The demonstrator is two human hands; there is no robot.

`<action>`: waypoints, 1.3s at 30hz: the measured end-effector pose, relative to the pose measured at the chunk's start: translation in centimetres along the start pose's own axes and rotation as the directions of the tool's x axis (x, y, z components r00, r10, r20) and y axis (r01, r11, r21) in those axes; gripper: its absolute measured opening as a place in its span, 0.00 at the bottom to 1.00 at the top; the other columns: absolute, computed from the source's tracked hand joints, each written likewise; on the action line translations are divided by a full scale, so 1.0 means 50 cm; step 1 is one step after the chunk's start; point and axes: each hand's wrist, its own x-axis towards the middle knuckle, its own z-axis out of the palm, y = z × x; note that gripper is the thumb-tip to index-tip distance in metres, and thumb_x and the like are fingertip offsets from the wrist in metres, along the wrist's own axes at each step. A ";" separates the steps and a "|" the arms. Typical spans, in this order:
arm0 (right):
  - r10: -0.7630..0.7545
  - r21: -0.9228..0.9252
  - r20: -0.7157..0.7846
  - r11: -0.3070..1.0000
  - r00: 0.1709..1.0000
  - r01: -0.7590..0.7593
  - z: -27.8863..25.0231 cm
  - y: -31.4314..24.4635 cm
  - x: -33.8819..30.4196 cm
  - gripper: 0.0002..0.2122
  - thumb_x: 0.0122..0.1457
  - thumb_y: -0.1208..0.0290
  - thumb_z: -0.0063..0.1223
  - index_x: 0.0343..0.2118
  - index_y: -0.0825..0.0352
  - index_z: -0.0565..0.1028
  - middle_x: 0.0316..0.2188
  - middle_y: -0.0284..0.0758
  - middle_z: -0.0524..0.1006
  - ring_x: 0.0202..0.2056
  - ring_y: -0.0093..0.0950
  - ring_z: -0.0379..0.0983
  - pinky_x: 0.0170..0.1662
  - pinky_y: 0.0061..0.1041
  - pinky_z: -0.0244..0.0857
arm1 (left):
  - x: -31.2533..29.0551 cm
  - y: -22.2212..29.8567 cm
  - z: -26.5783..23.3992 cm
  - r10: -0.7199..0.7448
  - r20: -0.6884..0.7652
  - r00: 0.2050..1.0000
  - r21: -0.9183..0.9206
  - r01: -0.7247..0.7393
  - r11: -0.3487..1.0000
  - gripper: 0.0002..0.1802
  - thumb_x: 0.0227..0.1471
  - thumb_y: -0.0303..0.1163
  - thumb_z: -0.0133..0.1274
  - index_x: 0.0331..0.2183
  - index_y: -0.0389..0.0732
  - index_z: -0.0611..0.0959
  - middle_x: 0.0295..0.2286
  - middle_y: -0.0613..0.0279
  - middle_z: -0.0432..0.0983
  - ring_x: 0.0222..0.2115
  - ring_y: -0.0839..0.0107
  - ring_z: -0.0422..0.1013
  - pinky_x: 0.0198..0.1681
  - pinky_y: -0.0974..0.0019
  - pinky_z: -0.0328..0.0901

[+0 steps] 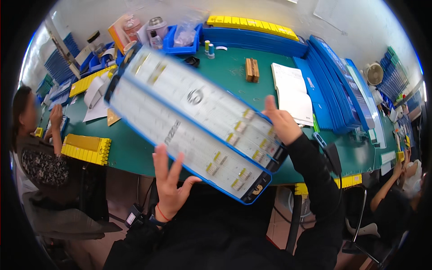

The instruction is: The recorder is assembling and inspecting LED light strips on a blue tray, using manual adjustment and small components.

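A long, flat case (148, 108) with blue edges, black ends and two pale panels side by side lies slanted in the air over the bench edge. Small yellow-and-metal pieces (238, 130) sit in rows on both panels, mostly toward the right end. My right hand (285, 126) grips the case's upper right edge, thumb up, its other fingers partly hidden. Along the lower left edge, my left hand (171, 184) has its fingers spread, tips at the rim; whether they bear any weight I cannot tell.
The green bench (220, 74) holds a wooden block (252, 70), an open notebook (292, 92), a blue bin (180, 41) and yellow toothed strips (85, 148). Blue cases (335, 85) stand stacked at right. One person (40, 139) sits left, another (396, 189) right.
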 end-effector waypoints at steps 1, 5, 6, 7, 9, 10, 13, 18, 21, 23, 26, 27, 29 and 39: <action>-0.079 0.149 -0.102 0.984 0.992 0.094 -0.005 0.032 -0.016 0.40 0.61 0.35 0.23 0.34 0.73 0.78 0.28 0.46 0.76 0.36 0.33 0.73 0.43 0.28 0.64 | 0.008 0.009 0.011 -0.084 -0.106 0.991 -0.096 0.074 0.993 0.37 0.46 0.30 0.61 0.57 0.38 0.66 0.60 0.41 0.50 0.61 0.48 0.50 0.62 0.57 0.48; -0.032 0.746 -0.303 0.614 0.952 0.258 0.076 -0.005 -0.101 0.33 0.66 0.44 0.23 0.39 0.74 0.74 0.34 0.37 0.76 0.37 0.24 0.71 0.46 0.20 0.61 | 0.047 0.043 0.011 -0.438 0.140 0.888 -0.827 0.348 0.441 0.31 0.63 0.41 0.39 0.60 0.33 0.56 0.57 0.49 0.57 0.58 0.62 0.57 0.59 0.62 0.53; -0.067 0.728 -0.399 0.582 0.914 0.361 0.097 -0.020 -0.118 0.32 0.67 0.45 0.24 0.41 0.74 0.73 0.37 0.35 0.76 0.38 0.23 0.70 0.46 0.20 0.61 | 0.046 0.039 0.008 -0.430 0.326 0.842 -0.898 0.419 0.138 0.31 0.64 0.46 0.35 0.60 0.33 0.58 0.55 0.52 0.63 0.54 0.66 0.62 0.56 0.64 0.57; -0.109 0.652 -0.491 0.612 0.864 0.448 0.116 -0.012 -0.124 0.30 0.67 0.47 0.24 0.43 0.74 0.71 0.40 0.38 0.75 0.40 0.24 0.70 0.48 0.21 0.60 | 0.053 0.037 0.024 -0.447 0.399 0.801 -0.876 0.477 0.072 0.30 0.65 0.47 0.33 0.56 0.32 0.63 0.48 0.56 0.69 0.48 0.72 0.65 0.51 0.69 0.60; -0.049 0.568 -0.648 0.634 0.760 0.525 0.155 -0.028 -0.130 0.30 0.67 0.47 0.23 0.44 0.73 0.69 0.42 0.40 0.74 0.45 0.26 0.68 0.51 0.23 0.58 | 0.079 0.034 0.054 -0.454 0.378 0.807 -0.857 0.491 0.157 0.29 0.65 0.47 0.31 0.50 0.31 0.71 0.40 0.60 0.75 0.41 0.79 0.68 0.45 0.74 0.62; -0.020 0.546 -0.683 0.650 0.730 0.529 0.170 -0.014 -0.128 0.30 0.67 0.47 0.23 0.46 0.74 0.68 0.43 0.41 0.73 0.46 0.27 0.67 0.52 0.24 0.57 | 0.087 0.022 0.074 -0.433 0.298 0.851 -0.840 0.449 0.304 0.28 0.66 0.46 0.32 0.48 0.30 0.73 0.39 0.60 0.75 0.40 0.79 0.68 0.44 0.74 0.62; 0.073 0.547 -0.743 0.639 0.665 0.541 0.226 -0.001 -0.109 0.31 0.67 0.46 0.22 0.48 0.75 0.67 0.44 0.42 0.72 0.47 0.29 0.67 0.53 0.25 0.56 | 0.097 -0.036 0.105 -0.436 0.328 0.838 -0.817 0.484 0.314 0.26 0.66 0.44 0.33 0.44 0.29 0.75 0.38 0.59 0.75 0.40 0.77 0.68 0.45 0.73 0.61; 0.127 0.596 -0.709 0.635 0.694 0.492 0.243 0.022 -0.081 0.34 0.66 0.44 0.19 0.52 0.76 0.65 0.47 0.44 0.71 0.49 0.31 0.66 0.56 0.25 0.54 | 0.085 -0.040 0.128 -0.456 0.267 0.849 -0.848 0.432 0.308 0.25 0.65 0.43 0.34 0.45 0.29 0.74 0.39 0.58 0.75 0.40 0.74 0.69 0.46 0.72 0.62; 0.117 0.615 -0.659 0.653 0.743 0.443 0.241 0.020 -0.075 0.37 0.65 0.41 0.16 0.54 0.76 0.64 0.48 0.45 0.71 0.51 0.31 0.66 0.57 0.25 0.53 | 0.076 -0.049 0.136 -0.475 0.244 0.845 -0.850 0.422 0.314 0.24 0.65 0.42 0.34 0.45 0.29 0.73 0.39 0.58 0.75 0.40 0.74 0.69 0.45 0.72 0.62; 0.108 0.631 -0.629 0.649 0.770 0.425 0.242 0.029 -0.068 0.40 0.64 0.39 0.13 0.55 0.76 0.63 0.49 0.44 0.71 0.52 0.31 0.66 0.57 0.24 0.53 | 0.074 -0.045 0.140 -0.494 0.242 0.835 -0.867 0.415 0.277 0.23 0.66 0.41 0.33 0.40 0.30 0.74 0.36 0.60 0.75 0.37 0.77 0.68 0.44 0.73 0.61; 0.110 0.673 -0.606 0.598 0.788 0.435 0.244 0.039 -0.065 0.39 0.64 0.41 0.14 0.55 0.77 0.63 0.49 0.44 0.71 0.52 0.30 0.66 0.57 0.24 0.53 | 0.075 -0.048 0.142 -0.527 0.241 0.815 -0.844 0.444 0.301 0.23 0.66 0.42 0.34 0.38 0.31 0.74 0.35 0.61 0.75 0.37 0.79 0.68 0.42 0.75 0.61; 0.117 0.691 -0.602 0.571 0.790 0.442 0.247 0.045 -0.064 0.38 0.65 0.42 0.15 0.56 0.77 0.63 0.50 0.44 0.71 0.52 0.30 0.66 0.57 0.24 0.53 | 0.080 -0.042 0.140 -0.530 0.252 0.810 -0.844 0.451 0.289 0.23 0.66 0.42 0.34 0.37 0.31 0.74 0.34 0.62 0.75 0.36 0.80 0.68 0.41 0.75 0.61; 0.129 0.726 -0.594 0.513 0.794 0.459 0.255 0.057 -0.059 0.37 0.66 0.44 0.16 0.56 0.78 0.62 0.50 0.45 0.71 0.52 0.30 0.66 0.57 0.24 0.53 | 0.089 -0.028 0.133 -0.535 0.270 0.801 -0.845 0.463 0.267 0.23 0.66 0.42 0.35 0.36 0.32 0.74 0.34 0.63 0.75 0.35 0.81 0.67 0.41 0.76 0.61; 0.108 0.760 -0.567 0.451 0.816 0.468 0.252 0.050 -0.070 0.34 0.66 0.47 0.17 0.58 0.78 0.59 0.52 0.46 0.68 0.54 0.32 0.64 0.58 0.26 0.53 | 0.077 -0.045 0.148 -0.536 0.272 0.799 -0.861 0.450 0.235 0.21 0.66 0.42 0.35 0.34 0.33 0.74 0.33 0.64 0.74 0.34 0.82 0.65 0.41 0.75 0.61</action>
